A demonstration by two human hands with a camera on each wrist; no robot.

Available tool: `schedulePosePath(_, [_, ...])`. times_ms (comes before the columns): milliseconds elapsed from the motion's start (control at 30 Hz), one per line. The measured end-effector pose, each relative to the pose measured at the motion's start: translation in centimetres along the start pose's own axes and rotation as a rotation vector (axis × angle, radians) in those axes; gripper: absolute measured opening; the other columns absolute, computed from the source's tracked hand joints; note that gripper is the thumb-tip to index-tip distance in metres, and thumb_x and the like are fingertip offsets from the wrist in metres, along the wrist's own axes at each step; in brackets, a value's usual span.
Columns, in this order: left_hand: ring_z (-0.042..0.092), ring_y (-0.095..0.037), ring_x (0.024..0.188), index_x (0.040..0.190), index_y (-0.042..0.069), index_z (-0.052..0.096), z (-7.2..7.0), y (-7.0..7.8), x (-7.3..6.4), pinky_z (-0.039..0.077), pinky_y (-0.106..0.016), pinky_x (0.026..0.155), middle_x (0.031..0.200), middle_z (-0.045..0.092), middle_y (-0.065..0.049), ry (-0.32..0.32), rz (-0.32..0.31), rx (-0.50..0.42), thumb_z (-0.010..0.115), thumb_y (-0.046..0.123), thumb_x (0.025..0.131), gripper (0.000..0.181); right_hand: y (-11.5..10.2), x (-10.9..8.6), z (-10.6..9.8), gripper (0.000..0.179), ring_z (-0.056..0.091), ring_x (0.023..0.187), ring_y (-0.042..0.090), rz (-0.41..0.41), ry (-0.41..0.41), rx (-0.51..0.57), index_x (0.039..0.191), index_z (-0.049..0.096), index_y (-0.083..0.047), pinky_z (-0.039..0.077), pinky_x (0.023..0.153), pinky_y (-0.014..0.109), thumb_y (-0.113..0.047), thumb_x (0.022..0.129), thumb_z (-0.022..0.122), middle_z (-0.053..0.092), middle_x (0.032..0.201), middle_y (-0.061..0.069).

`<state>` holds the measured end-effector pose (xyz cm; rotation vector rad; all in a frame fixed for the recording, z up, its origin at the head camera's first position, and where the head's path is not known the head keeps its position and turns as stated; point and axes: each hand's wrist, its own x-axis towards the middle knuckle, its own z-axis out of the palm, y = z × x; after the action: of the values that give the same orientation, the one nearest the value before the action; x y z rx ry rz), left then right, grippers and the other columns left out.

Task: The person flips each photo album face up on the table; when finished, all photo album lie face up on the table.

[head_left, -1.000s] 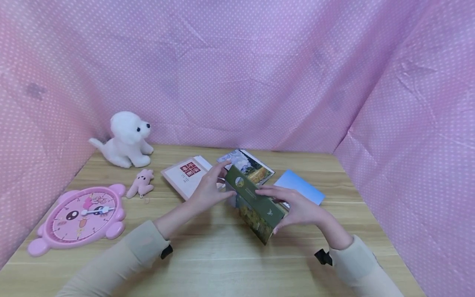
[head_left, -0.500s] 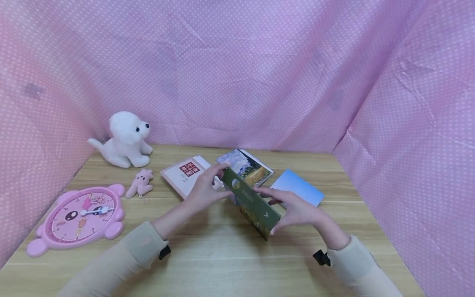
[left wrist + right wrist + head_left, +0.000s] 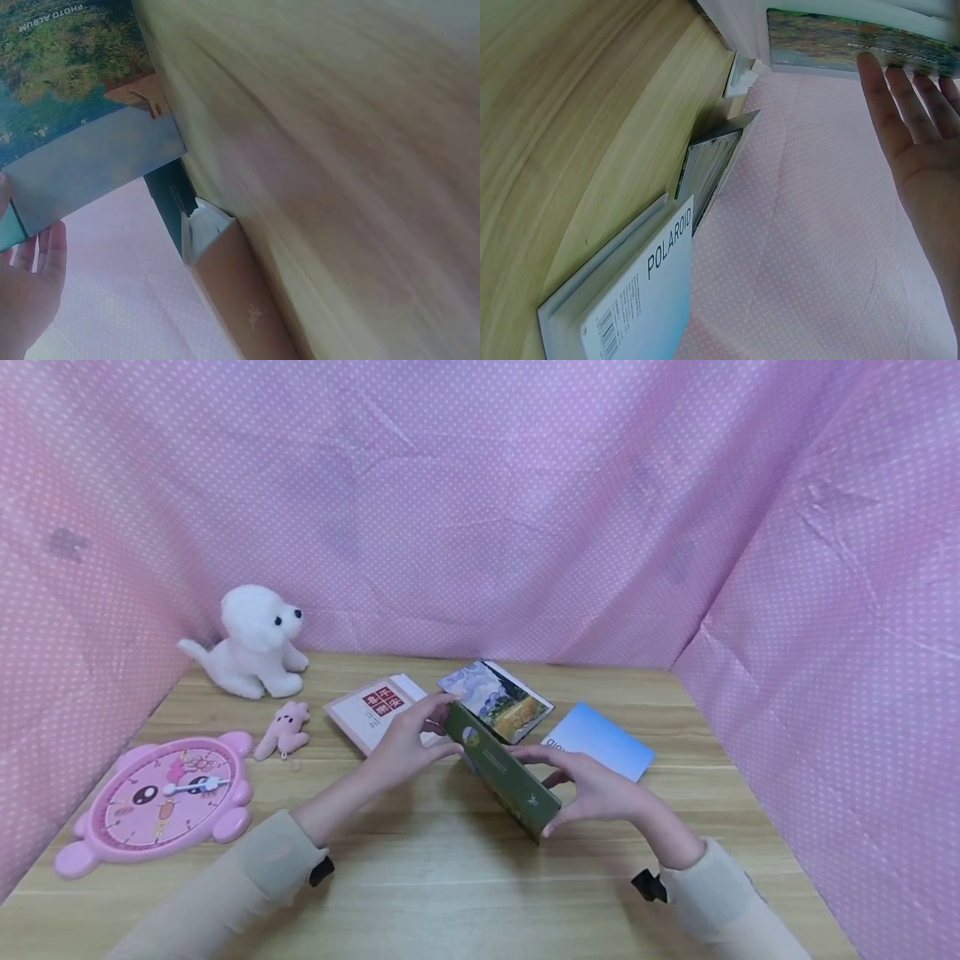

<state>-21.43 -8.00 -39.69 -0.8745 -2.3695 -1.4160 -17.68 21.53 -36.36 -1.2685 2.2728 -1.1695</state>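
Observation:
A photo album (image 3: pixel 498 768) with a dark green spine and a painted cover stands with its spine up at the middle of the table, held between both hands. My left hand (image 3: pixel 405 745) grips its far left end, the thumb on the near side and the fingers behind. At the near right end my right hand (image 3: pixel 600 787) has its thumb by the corner and its fingers along the far side. In the left wrist view the painted cover (image 3: pixel 82 82) shows over the left fingers (image 3: pixel 51 251). The right wrist view shows the right fingertips (image 3: pixel 874 67) against the other cover.
Behind the hands lie a white album with red characters (image 3: pixel 367 714), an album with a painted landscape (image 3: pixel 502 697) and a blue Polaroid album (image 3: pixel 603 739). At left are a pink clock (image 3: pixel 165 802), a small pink plush (image 3: pixel 283 731) and a white plush dog (image 3: pixel 258 643).
The green-spined album has turned more upright and shifted slightly left, so less of its near cover shows. Both hands have moved a little left with it, and more of the blue album is uncovered.

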Motion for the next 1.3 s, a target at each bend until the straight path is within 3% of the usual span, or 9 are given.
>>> schedulePosePath(200, [0.063, -0.013, 0.083, 0.127, 0.010, 0.055, -0.1, -0.3, -0.5, 0.056, -0.029, 0.071, 0.091, 0.066, -0.002, 0.045, -0.007, 0.034, 0.085, 0.016, 0.068, 0.066, 0.0, 0.3, 0.1, 0.096, 0.040, 0.132, 0.020, -0.010, -0.047, 0.041, 0.146, 0.032, -0.017, 0.053, 0.091, 0.035, -0.009, 0.067, 0.085, 0.038, 0.147, 0.004])
schedulePosePath(367, [0.061, -0.018, 0.075, 0.126, 0.016, 0.057, -0.1, -0.4, -1.2, 0.050, -0.025, 0.058, 0.087, 0.066, 0.002, 0.082, -0.006, 0.098, 0.086, 0.021, 0.067, 0.066, 0.0, 0.4, 0.3, 0.091, 0.042, 0.130, 0.021, -0.053, -0.064, 0.021, 0.147, 0.033, -0.013, 0.054, 0.088, 0.033, -0.017, 0.071, 0.083, 0.040, 0.146, 0.008])
schedulePosePath(533, [0.064, -0.021, 0.073, 0.127, 0.015, 0.056, -0.2, -0.5, -1.7, 0.052, -0.026, 0.058, 0.089, 0.067, 0.000, 0.064, -0.028, 0.062, 0.084, 0.020, 0.069, 0.065, -0.2, 0.6, 0.6, 0.086, 0.043, 0.129, 0.023, -0.083, -0.074, 0.014, 0.144, 0.035, -0.004, 0.055, 0.085, 0.033, -0.015, 0.073, 0.082, 0.041, 0.145, 0.012])
schedulePosePath(700, [0.063, -0.021, 0.074, 0.123, 0.014, 0.058, -0.6, -0.6, -2.0, 0.054, -0.027, 0.061, 0.090, 0.065, -0.001, 0.020, -0.099, -0.028, 0.083, 0.017, 0.070, 0.059, -1.2, 0.9, 1.0, 0.078, 0.043, 0.127, 0.032, -0.101, -0.090, 0.031, 0.139, 0.039, 0.002, 0.055, 0.086, 0.040, -0.005, 0.072, 0.080, 0.037, 0.144, 0.023])
schedulePosePath(800, [0.063, -0.019, 0.074, 0.122, 0.015, 0.059, -0.9, -0.7, -2.2, 0.055, -0.026, 0.063, 0.091, 0.065, -0.002, -0.017, -0.142, -0.051, 0.083, 0.019, 0.071, 0.057, -0.9, 1.0, 1.5, 0.076, 0.042, 0.128, 0.030, -0.091, -0.095, 0.023, 0.138, 0.040, 0.000, 0.053, 0.088, 0.045, -0.007, 0.073, 0.080, 0.035, 0.145, 0.023])
schedulePosePath(1033, [0.062, -0.015, 0.080, 0.121, 0.015, 0.060, -1.3, -1.3, -2.7, 0.056, -0.026, 0.070, 0.100, 0.064, -0.001, -0.095, -0.227, -0.077, 0.082, 0.024, 0.072, 0.055, 1.6, 1.0, 2.3, 0.072, 0.040, 0.131, 0.025, -0.127, -0.095, -0.102, 0.138, 0.045, -0.015, 0.052, 0.092, 0.038, -0.029, 0.076, 0.079, 0.037, 0.148, 0.012])
schedulePosePath(1300, [0.062, -0.018, 0.084, 0.121, 0.018, 0.060, -1.6, -1.9, -3.1, 0.055, -0.028, 0.073, 0.104, 0.064, -0.003, -0.159, -0.265, -0.103, 0.081, 0.026, 0.072, 0.054, 2.1, 1.2, 2.8, 0.068, 0.039, 0.133, 0.024, -0.231, -0.084, -0.335, 0.136, 0.048, -0.019, 0.040, 0.106, 0.038, -0.040, 0.077, 0.075, 0.041, 0.145, 0.007])
